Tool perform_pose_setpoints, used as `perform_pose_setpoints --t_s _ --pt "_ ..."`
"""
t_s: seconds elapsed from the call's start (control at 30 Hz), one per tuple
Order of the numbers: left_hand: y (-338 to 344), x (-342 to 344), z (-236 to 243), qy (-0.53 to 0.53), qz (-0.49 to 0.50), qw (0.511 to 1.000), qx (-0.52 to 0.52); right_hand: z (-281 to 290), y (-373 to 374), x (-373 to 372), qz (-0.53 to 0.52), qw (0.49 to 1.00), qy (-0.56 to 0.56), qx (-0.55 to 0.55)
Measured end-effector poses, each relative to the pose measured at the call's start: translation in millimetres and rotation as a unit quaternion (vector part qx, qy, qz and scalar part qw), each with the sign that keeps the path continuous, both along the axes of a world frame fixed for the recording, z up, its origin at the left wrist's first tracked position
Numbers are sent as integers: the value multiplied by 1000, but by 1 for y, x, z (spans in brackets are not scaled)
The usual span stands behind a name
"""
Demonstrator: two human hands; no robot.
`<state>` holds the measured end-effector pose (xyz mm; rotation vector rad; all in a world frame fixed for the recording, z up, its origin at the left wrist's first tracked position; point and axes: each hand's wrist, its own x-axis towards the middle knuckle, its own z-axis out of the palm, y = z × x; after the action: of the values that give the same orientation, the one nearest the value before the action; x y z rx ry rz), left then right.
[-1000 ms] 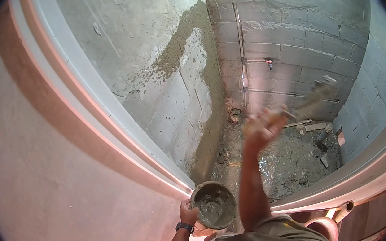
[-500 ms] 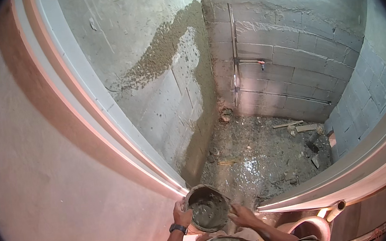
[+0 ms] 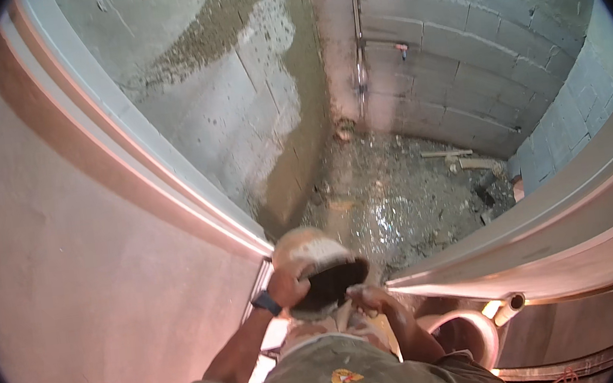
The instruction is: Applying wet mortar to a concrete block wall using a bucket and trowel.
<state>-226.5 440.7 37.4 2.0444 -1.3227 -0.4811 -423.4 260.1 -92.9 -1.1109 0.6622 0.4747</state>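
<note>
A mortar-smeared bucket (image 3: 305, 249) is tipped over steeply in front of my body, its mouth turned toward me and its base pointing away. The inside looks dark, and whatever it holds is hidden in shadow. My left hand (image 3: 289, 287), with a dark watch on the wrist, grips the bucket's left side close to the rim. At the lower right of the rim, my right hand (image 3: 366, 298) is closed on the bucket's edge; its fingertips are partly blurred.
A doorway edge (image 3: 256, 243) runs close beside the bucket on the left. Beyond lies a wet, rubble-strewn floor (image 3: 392, 212) with wood scraps (image 3: 476, 163). A half-plastered wall (image 3: 236, 109) and a block wall with pipes (image 3: 450, 61) enclose it. A round container (image 3: 481, 329) and a pipe (image 3: 514, 304) are at right.
The bucket went from upright, with wet grey mortar showing inside, to tipped with its mouth toward me. Both hands stayed on it while turning. The view has tilted downward.
</note>
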Motion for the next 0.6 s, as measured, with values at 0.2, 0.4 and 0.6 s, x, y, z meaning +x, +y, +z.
perform_pose_setpoints --t_s 0.2,0.4,0.6 --pt "-4 20 -31 208 230 940 -142 50 -20 -40 -69 989 -70 109" --pt "-2 -5 -63 294 286 894 -180 92 -28 -24 -132 972 -144 128" --pt "29 -5 -78 185 382 904 -57 164 -24 -11 -228 857 -317 337"
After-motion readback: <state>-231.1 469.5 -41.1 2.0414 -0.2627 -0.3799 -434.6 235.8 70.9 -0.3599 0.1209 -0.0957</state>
